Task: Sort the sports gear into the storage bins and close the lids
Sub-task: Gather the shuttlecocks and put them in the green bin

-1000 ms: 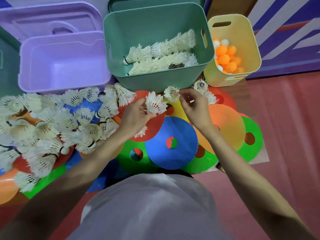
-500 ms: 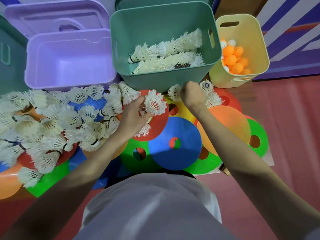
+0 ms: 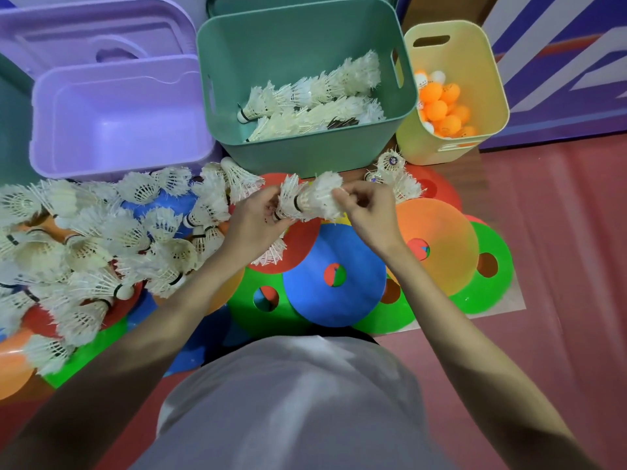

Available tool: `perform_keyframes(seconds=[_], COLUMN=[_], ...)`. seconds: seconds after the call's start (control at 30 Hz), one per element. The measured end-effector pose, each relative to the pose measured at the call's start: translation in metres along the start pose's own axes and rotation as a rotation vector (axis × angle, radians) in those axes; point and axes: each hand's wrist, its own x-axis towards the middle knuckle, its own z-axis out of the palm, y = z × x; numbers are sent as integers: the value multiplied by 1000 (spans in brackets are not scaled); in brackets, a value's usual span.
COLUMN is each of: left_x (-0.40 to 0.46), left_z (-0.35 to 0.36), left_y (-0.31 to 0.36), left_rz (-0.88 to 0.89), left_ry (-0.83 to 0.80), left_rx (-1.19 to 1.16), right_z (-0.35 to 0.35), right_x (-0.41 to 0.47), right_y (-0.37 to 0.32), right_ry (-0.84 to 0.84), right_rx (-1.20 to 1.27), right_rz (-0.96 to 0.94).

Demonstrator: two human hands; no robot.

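Both hands meet in front of the green bin. My left hand grips a short stack of white shuttlecocks. My right hand pinches another shuttlecock whose cork end sits in the stack's open skirt. The green bin holds rows of nested shuttlecocks. A big loose pile of shuttlecocks lies to the left. Three more shuttlecocks lie by the yellow bin, which holds orange and white balls. Flat coloured disc cones cover the floor under my hands.
The purple bin at the back left holds nothing, and its purple lid leans behind it. A green lid stands behind the green bin. Red floor stretches to the right. My grey-clad knee fills the bottom centre.
My right hand picked a shuttlecock up from near the green bin's front and brought it left to the stack in my left hand. My left hand rose slightly.
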Motion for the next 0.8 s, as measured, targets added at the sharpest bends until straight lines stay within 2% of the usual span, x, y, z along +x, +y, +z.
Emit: perform_keyframes(seconds=[0.13, 0.43, 0.57, 0.7, 0.8], left_x=[0, 4, 9, 10, 9], left_z=[3, 7, 15, 22, 25], left_y=[14, 23, 22, 23, 22], left_rz=[67, 81, 56, 66, 71], left_ry=[-26, -25, -22, -37, -56], left_rx=[7, -54, -62, -69, -76], right_z=[9, 10, -6, -33, -54], right_x=[0, -3, -2, 3, 14], right_y=[5, 8, 12, 34, 50], right_ry=[0, 65, 191, 422, 378], right_rx=[-126, -28, 29, -225, -453], right_rz=[45, 78, 82, 91, 185])
